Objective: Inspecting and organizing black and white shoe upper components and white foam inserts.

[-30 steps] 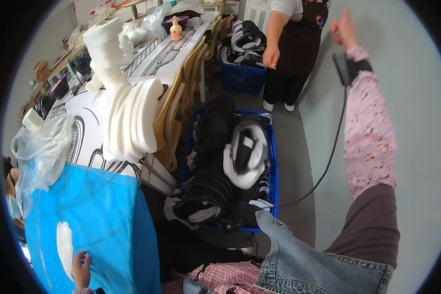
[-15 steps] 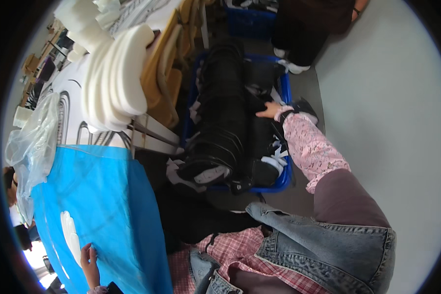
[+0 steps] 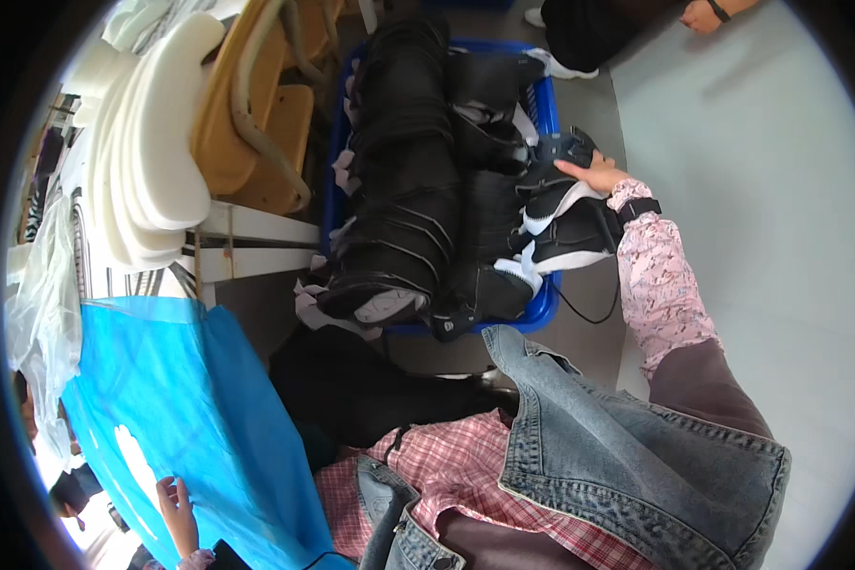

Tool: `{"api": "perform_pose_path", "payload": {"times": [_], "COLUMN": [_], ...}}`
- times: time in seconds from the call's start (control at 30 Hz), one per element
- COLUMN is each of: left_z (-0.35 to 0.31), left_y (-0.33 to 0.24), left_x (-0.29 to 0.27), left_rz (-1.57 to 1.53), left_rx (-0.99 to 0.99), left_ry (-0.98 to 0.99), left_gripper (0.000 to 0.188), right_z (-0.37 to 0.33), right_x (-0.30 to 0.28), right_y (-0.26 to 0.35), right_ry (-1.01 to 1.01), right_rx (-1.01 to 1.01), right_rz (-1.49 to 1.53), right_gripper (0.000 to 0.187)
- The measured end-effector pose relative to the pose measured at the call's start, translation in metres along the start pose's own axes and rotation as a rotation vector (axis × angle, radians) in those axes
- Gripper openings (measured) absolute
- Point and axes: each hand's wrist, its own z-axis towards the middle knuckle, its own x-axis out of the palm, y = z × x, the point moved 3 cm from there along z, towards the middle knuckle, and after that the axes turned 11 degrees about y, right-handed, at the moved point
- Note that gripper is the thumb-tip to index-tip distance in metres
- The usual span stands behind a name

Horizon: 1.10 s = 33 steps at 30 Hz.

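At the right rim of a blue plastic basket (image 3: 548, 100), my right hand (image 3: 598, 177) is closed on a black shoe upper (image 3: 558, 149), thumb on the near side. More black uppers with white lining (image 3: 562, 211) hang over the rim just below that hand. Inside the basket lies a long row of nested black uppers (image 3: 399, 190), with further ones beside it. My left hand (image 3: 179, 513) rests at the lower left on a blue sheet (image 3: 190, 408), fingers loosely bent and apart. Next to its fingertips is a flat white piece (image 3: 138, 458).
A stack of curved white foam pieces (image 3: 166, 142) stands on the table at the left, above a clear plastic bag (image 3: 43, 313). Wooden chairs (image 3: 280, 142) are between table and basket. Another person's hand (image 3: 703, 16) and dark-trousered legs (image 3: 589, 33) show at the top right.
My right hand has moved from among the uppers to the right, past the basket's rim, and now grips an upper. The left hand has stayed by the white piece. The whole view has shifted.
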Motion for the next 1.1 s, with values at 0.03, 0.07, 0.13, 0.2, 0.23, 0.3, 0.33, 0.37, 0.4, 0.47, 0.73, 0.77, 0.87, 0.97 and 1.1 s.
{"api": "perform_pose_path", "payload": {"times": [0.03,0.07,0.13,0.2,0.23,0.3,0.33,0.37,0.4,0.47,0.73,0.77,0.87,0.97,1.1], "left_z": [-0.004,-0.008,-0.005,0.002,-0.005,-0.007,-0.009,-0.007,-0.006,-0.007,-0.005,-0.01,-0.012,-0.007,-0.006], "left_y": [-0.01,-0.023,-0.034,-0.034,-0.033,-0.023,-0.021,-0.02,-0.02,-0.017,-0.016,-0.009,-0.008,-0.005,-0.02], "left_x": [-0.003,-0.004,-0.004,0.0,-0.004,-0.006,-0.006,-0.004,-0.004,-0.005,-0.001,-0.004,-0.004,-0.003,0.001], "left_rz": [0.015,-0.006,-0.034,-0.064,-0.05,-0.073,-0.076,-0.079,-0.08,-0.095,-0.069,-0.087,-0.108,-0.077,-0.057], "left_rx": [-0.001,-0.035,-0.048,-0.02,-0.05,-0.097,-0.103,-0.086,-0.069,-0.071,-0.065,-0.05,-0.033,-0.046,-0.032], "left_ry": [0.014,0.054,0.099,0.158,0.142,0.118,0.11,0.112,0.113,0.123,0.099,0.094,0.086,0.082,0.127], "left_gripper": [0.026,0.027,0.029,0.031,0.031,0.031,0.031,0.031,0.031,0.032,0.029,0.028,0.026,0.025,0.029], "right_z": [0.002,0.011,0.04,0.069,0.06,0.037,0.028,0.023,0.019,0.002,-0.011,-0.021,-0.01,0.052,0.126], "right_x": [-0.001,-0.01,-0.023,-0.014,0.018,0.043,0.053,0.057,0.062,0.052,-0.003,-0.009,-0.005,0.036,-0.003], "right_y": [-0.012,-0.022,-0.08,-0.127,-0.098,-0.081,-0.075,-0.073,-0.07,-0.06,0.003,0.012,0.022,0.026,-0.022], "right_ry": [-0.045,-0.098,0.008,0.191,0.409,0.168,0.263,0.186,0.108,0.101,0.169,0.236,0.356,0.386,-0.471], "right_rx": [-0.042,-0.093,-0.14,-0.277,-0.415,-0.481,-0.351,-0.354,-0.356,-0.181,-0.681,-0.763,-0.891,-0.688,-0.339], "right_rz": [0.067,0.136,0.592,0.545,0.83,0.852,0.979,1.099,1.218,1.21,1.386,1.471,1.515,1.513,1.014], "right_gripper": [0.115,0.115,0.101,0.089,0.083,0.08,0.079,0.078,0.078,0.075,0.047,0.044,0.038,0.035,0.04]}}
